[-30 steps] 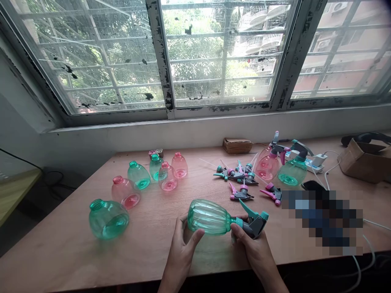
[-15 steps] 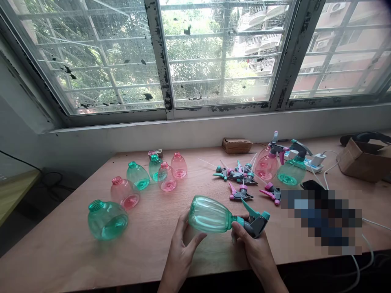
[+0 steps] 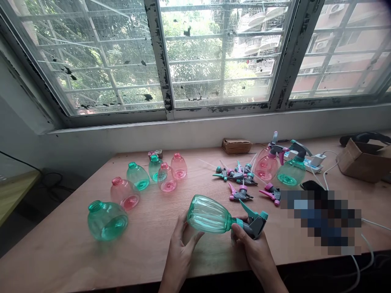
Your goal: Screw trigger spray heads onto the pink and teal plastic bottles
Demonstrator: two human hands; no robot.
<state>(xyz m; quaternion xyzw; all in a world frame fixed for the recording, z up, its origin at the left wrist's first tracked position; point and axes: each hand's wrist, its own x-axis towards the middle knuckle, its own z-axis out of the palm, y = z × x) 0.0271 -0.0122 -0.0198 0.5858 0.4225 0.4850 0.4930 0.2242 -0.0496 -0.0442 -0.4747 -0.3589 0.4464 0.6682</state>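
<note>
A clear green spray bottle (image 3: 209, 214) lies on its side in the air above the table's front, its base to the left. Its grey and teal trigger head (image 3: 255, 224) sits at the neck, lever upward. My right hand (image 3: 255, 248) grips around the neck and head, thumb on the near side. My left hand (image 3: 182, 248) cradles the base end, fingers at its far side and thumb near its lower edge; the bottle partly hides those fingertips. Beyond the bottle are several loose pink, teal and grey trigger heads (image 3: 241, 192).
Open-necked green bottles (image 3: 107, 221) and pink bottles (image 3: 125, 193) stand at left. Toward the back right are pink spray bottles (image 3: 266, 167) and a green one (image 3: 291, 171) with heads on. Further right are a power strip (image 3: 314, 162), cables, a cardboard box (image 3: 363, 159) and a blurred patch.
The bottle and its head have shifted slightly left, and the bottle's ribs show differently. Both hands keep nearly the same pose. The other bottles and trigger heads stay put.
</note>
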